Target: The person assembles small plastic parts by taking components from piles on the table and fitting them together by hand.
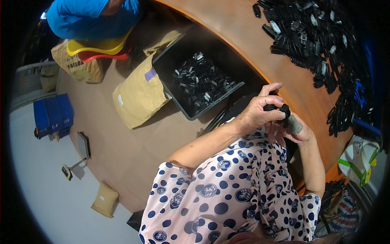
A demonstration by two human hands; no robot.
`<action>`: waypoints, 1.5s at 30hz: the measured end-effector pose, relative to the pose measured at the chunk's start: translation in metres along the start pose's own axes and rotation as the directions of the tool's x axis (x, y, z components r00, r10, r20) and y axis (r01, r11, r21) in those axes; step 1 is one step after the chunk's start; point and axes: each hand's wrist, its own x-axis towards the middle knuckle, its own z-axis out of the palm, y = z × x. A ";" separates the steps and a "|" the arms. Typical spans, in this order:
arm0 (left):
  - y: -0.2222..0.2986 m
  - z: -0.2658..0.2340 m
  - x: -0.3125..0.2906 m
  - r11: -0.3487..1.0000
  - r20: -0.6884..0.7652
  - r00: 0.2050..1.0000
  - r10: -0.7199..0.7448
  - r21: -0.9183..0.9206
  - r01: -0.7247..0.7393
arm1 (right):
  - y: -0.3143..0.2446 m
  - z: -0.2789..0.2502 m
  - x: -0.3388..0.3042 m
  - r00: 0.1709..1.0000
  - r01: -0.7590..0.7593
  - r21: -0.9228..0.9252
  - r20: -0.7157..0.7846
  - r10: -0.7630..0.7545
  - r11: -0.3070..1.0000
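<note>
My left hand (260,110) is closed, pinching a small black plastic part (286,113) between thumb and fingers, just off the table's edge and above my lap. My right hand (301,132) meets it from the other side, with its fingers bent at the same part. One finger of that hand wears a grey-green cover (295,125). The part's exact shape is mostly hidden by my fingers. On the brown wooden table (239,24) lies a big heap of similar black parts (313,40), some with pale grey faces.
Left of the table stands a black bin (190,116) holding several black and grey parts (203,79). Beside it is a brown paper sack (138,95). A person in blue (89,18), stacked yellow and red chairs (99,45), blue boxes (53,116) and a floor scale (83,145) are farther left.
</note>
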 end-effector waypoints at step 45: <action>0.001 0.071 0.122 0.913 -0.071 0.941 -0.332 0.227 0.339 | -0.067 -0.138 -0.122 0.409 -0.457 -0.870 -0.023 -0.912 -0.183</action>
